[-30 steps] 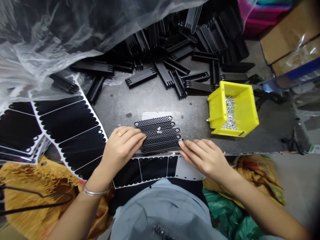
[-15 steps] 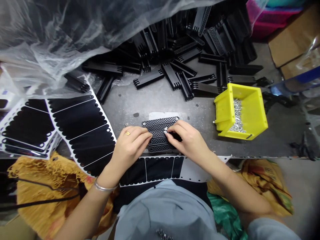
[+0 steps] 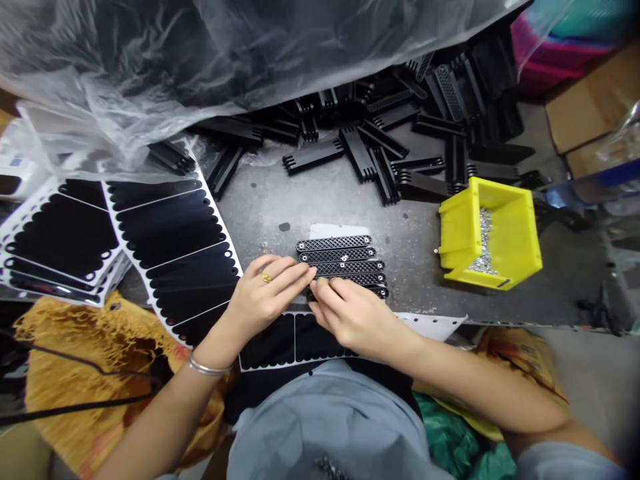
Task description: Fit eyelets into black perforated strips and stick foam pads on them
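Note:
Several black lattice-faced plastic strips (image 3: 336, 245) lie side by side on the grey table, with small silvery round pieces at their ends. Two loose silvery metal pieces (image 3: 343, 261) rest on the middle strips. My left hand (image 3: 267, 293), wearing a ring, is at the left ends of the strips with its fingers closed together. The fingertips of my right hand (image 3: 353, 317) are pinched at the left end of the lower strips, nearly meeting the left fingertips. Whatever either hand grips is too small or hidden to make out. My right hand partly covers the lowest strip.
A yellow bin (image 3: 516, 233) with small silvery pieces stands to the right. Many black plastic parts (image 3: 315, 157) are heaped at the back, under clear plastic sheeting (image 3: 165, 80). Sheets of black stickers (image 3: 170, 227) lie left. Another sheet (image 3: 273, 343) hangs at the front edge.
My right hand has shifted from the strips' right side to their left ends, uncovering the right ends and the loose metal pieces. The left hand stays near the left ends. The view has shifted slightly.

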Demonstrator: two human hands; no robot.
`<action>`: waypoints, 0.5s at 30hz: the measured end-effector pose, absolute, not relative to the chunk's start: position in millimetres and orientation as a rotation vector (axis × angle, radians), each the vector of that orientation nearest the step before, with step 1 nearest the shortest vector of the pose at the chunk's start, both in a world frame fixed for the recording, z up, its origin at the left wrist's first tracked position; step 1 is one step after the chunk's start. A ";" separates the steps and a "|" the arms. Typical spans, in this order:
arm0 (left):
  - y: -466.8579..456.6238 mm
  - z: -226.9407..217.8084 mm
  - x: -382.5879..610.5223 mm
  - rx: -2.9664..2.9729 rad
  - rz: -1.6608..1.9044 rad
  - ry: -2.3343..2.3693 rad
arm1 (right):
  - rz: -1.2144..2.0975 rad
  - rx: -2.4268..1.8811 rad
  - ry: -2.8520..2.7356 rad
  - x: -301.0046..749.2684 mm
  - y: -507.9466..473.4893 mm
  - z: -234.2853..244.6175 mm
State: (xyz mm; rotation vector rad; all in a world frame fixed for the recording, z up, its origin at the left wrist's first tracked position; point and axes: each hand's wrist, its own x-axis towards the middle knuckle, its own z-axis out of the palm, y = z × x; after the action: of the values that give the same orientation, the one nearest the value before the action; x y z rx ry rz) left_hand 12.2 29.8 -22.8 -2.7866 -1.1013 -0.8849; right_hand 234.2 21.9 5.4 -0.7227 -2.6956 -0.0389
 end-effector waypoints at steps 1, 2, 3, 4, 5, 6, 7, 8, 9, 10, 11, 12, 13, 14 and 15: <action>30.7 -23.2 12.2 -2.780 -0.890 -1.087 | -0.019 -0.723 -2.706 236.9 23.6 8.1; 31.3 -23.4 12.6 -2.769 -0.901 -1.077 | 0.012 -0.737 -2.700 240.8 26.9 10.7; 31.8 -23.6 13.3 -2.757 -0.911 -1.070 | 0.043 -0.766 -2.683 245.8 31.5 12.9; 32.2 -23.6 14.1 -2.745 -0.920 -1.067 | 0.069 -0.814 -2.660 251.6 37.2 14.6; 32.6 -23.6 15.1 -2.736 -0.922 -1.069 | 0.092 -0.874 -2.637 257.8 43.4 15.5; 32.9 -23.5 15.9 -2.730 -0.921 -1.075 | 0.113 -0.937 -2.617 263.9 49.5 15.8; 33.1 -23.4 16.7 -2.727 -0.918 -1.084 | 0.134 -0.990 -2.606 269.1 54.8 15.4; 33.2 -23.1 17.3 -2.730 -0.916 -1.094 | 0.165 -1.027 -2.598 273.0 58.7 14.8; 32.8 -22.6 17.8 -2.738 -0.916 -1.111 | 0.207 -1.045 -2.583 274.9 60.7 14.0; 32.0 -21.8 18.2 -2.745 -0.929 -1.142 | 0.256 -1.047 -2.557 274.6 60.4 13.2; 30.5 -20.7 18.6 -2.748 -0.954 -1.190 | 0.308 -1.035 -2.525 272.2 58.0 12.6; 28.2 -19.4 19.2 -2.759 -0.986 -1.255 | 0.359 -1.011 -2.491 267.8 53.8 12.1; 25.4 -17.8 20.0 -2.786 -1.011 -1.332 | 0.400 -0.973 -2.467 262.2 48.3 11.5; 22.2 -16.3 21.0 -2.829 -1.016 -1.417 | 0.420 -0.927 -2.454 255.9 42.1 10.6; 18.9 -15.2 22.3 -2.887 -0.994 -1.494 | 0.410 -0.883 -2.451 249.9 35.9 9.2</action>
State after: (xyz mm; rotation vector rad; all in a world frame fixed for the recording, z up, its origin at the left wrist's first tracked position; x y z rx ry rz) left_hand 22.3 18.9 -15.2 -2.8874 -1.4941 -0.9944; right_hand 249.9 35.9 9.2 -0.8825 -2.4510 0.4097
